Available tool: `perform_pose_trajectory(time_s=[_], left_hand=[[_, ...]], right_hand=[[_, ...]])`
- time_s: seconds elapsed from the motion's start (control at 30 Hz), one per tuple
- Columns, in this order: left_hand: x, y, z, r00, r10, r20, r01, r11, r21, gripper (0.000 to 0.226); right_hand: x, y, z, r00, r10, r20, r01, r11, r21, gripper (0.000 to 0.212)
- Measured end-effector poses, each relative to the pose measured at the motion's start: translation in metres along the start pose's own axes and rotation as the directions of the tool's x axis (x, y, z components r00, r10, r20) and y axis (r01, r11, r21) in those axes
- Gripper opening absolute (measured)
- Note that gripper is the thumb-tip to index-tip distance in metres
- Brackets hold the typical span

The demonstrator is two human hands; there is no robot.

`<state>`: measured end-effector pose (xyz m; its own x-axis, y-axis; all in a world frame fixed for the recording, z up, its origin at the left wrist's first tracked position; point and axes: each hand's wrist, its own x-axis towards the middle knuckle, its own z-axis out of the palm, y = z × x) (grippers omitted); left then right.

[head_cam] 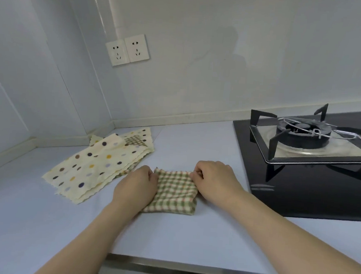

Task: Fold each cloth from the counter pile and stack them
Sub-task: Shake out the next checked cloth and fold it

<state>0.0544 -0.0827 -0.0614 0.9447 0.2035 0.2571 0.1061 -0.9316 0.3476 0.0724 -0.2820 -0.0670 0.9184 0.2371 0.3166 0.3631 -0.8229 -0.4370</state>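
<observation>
Folded green checked cloth (174,192) flat on pale tabletop (190,233), near front edge. Left hand (136,184) gripping its left side, fingers curled onto fabric. Right hand (214,178) pinching upper right corner. Just left, touching: pile of polka-dot cloths (94,169). Well right: black gas stove (308,154). On wall: twin sockets (127,49).
</observation>
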Motion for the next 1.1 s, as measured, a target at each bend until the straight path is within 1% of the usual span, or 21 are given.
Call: perform_pose_trajectory(time_s=[0.07, 0.13, 0.17, 0.2, 0.23, 0.27, 0.3, 0.33, 0.37, 0.4, 0.43, 0.5, 0.57, 0.6, 0.67, 0.77, 0.83, 0.9, 1.0, 1.03, 1.1], left_hand=[[0.002, 0.001, -0.001, 1.0, -0.021, 0.011, 0.021, 1.0, 0.009, 0.03], [0.001, 0.005, -0.007, 0.999, -0.036, 0.032, 0.035, 0.999, 0.026, 0.026], [-0.002, 0.008, -0.01, 1.0, 0.009, -0.019, -0.008, 0.997, 0.076, 0.021], [-0.008, 0.013, -0.014, 0.991, 0.092, -0.1, -0.078, 0.988, 0.136, 0.017], [-0.016, 0.018, -0.017, 0.965, 0.183, -0.186, -0.159, 0.978, 0.135, 0.012], [-0.026, 0.026, -0.019, 0.943, 0.249, -0.219, -0.236, 0.968, 0.082, 0.01], [-0.038, 0.033, -0.02, 0.938, 0.294, -0.186, -0.296, 0.955, 0.016, 0.01], [-0.049, 0.039, -0.018, 0.94, 0.323, -0.114, -0.328, 0.944, -0.03, 0.012], [-0.059, 0.043, -0.014, 0.944, 0.328, -0.033, -0.329, 0.944, -0.024, 0.017], [-0.068, 0.045, -0.011, 0.951, 0.307, 0.029, -0.307, 0.951, 0.025, 0.025], [-0.074, 0.044, -0.008, 0.963, 0.261, 0.059, -0.266, 0.961, 0.082, 0.035], [-0.08, 0.047, -0.01, 0.987, 0.147, 0.068, -0.156, 0.975, 0.156, 0.053], [-0.086, 0.057, -0.012, 0.994, 0.09, 0.056, -0.1, 0.972, 0.213, 0.06], [-0.088, 0.063, -0.012, 0.996, 0.078, 0.038, -0.085, 0.966, 0.245, 0.06], [-0.091, 0.072, -0.009, 0.998, 0.067, -0.016, -0.06, 0.953, 0.297, 0.052], [-0.094, 0.079, -0.005, 0.998, 0.037, -0.05, -0.02, 0.952, 0.307, 0.037], [-0.095, 0.082, -0.003, 0.999, -0.008, -0.041, 0.019, 0.961, 0.276, 0.033], [-0.096, 0.086, -0.002, 0.999, -0.047, -0.018, 0.05, 0.969, 0.242, 0.036], [-0.095, 0.087, -0.008, 0.997, -0.065, 0.034, 0.056, 0.976, 0.212, 0.041], [-0.094, 0.086, -0.011, 0.997, -0.062, 0.049, 0.05, 0.976, 0.21, 0.039], [-0.093, 0.084, -0.016, 0.996, -0.04, 0.079, 0.022, 0.975, 0.223, 0.027]], right_hand=[[0.004, 0.003, 0.001, 0.999, 0.016, 0.035, -0.018, 0.999, 0.049, 0.019], [0.007, 0.004, 0.0, 0.998, 0.013, 0.06, -0.017, 0.998, 0.06, 0.018], [0.007, 0.004, -0.001, 0.998, 0.007, 0.066, -0.01, 0.999, 0.044, 0.017], [0.007, 0.004, -0.001, 0.998, 0.005, 0.069, -0.006, 1.0, 0.015, 0.018], [0.007, 0.004, -0.002, 0.997, 0.009, 0.07, -0.008, 1.0, -0.018, 0.019], [0.007, 0.004, -0.003, 0.997, 0.021, 0.072, -0.018, 0.999, -0.049, 0.022], [0.007, 0.005, -0.004, 0.996, 0.039, 0.076, -0.033, 0.997, -0.069, 0.025], [0.007, 0.006, -0.005, 0.995, 0.053, 0.083, -0.047, 0.996, -0.074, 0.026], [0.008, 0.006, -0.006, 0.994, 0.059, 0.092, -0.052, 0.996, -0.071, 0.025], [0.008, 0.007, -0.006, 0.993, 0.057, 0.104, -0.05, 0.996, -0.07, 0.024], [0.008, 0.008, -0.007, 0.992, 0.052, 0.116, -0.044, 0.996, -0.075, 0.023], [0.009, 0.008, -0.006, 0.989, 0.048, 0.137, -0.035, 0.995, -0.096, 0.029], [0.009, 0.007, -0.006, 0.987, 0.05, 0.154, -0.03, 0.991, -0.128, 0.034], [0.009, 0.006, -0.006, 0.986, 0.048, 0.162, -0.026, 0.99, -0.135, 0.035], [0.009, 0.006, -0.006, 0.984, 0.045, 0.171, -0.024, 0.992, -0.123, 0.035], [0.008, 0.007, -0.007, 0.984, 0.038, 0.175, -0.019, 0.994, -0.11, 0.033], [0.008, 0.008, -0.008, 0.983, 0.035, 0.183, -0.014, 0.993, -0.116, 0.033], [0.008, 0.009, -0.007, 0.982, 0.033, 0.185, -0.011, 0.993, -0.117, 0.032], [0.008, 0.01, -0.006, 0.983, 0.03, 0.179, -0.01, 0.994, -0.11, 0.032], [0.008, 0.01, -0.006, 0.984, 0.028, 0.177, -0.008, 0.994, -0.111, 0.032], [0.009, 0.011, -0.005, 0.986, 0.021, 0.168, -0.002, 0.994, -0.108, 0.033]])
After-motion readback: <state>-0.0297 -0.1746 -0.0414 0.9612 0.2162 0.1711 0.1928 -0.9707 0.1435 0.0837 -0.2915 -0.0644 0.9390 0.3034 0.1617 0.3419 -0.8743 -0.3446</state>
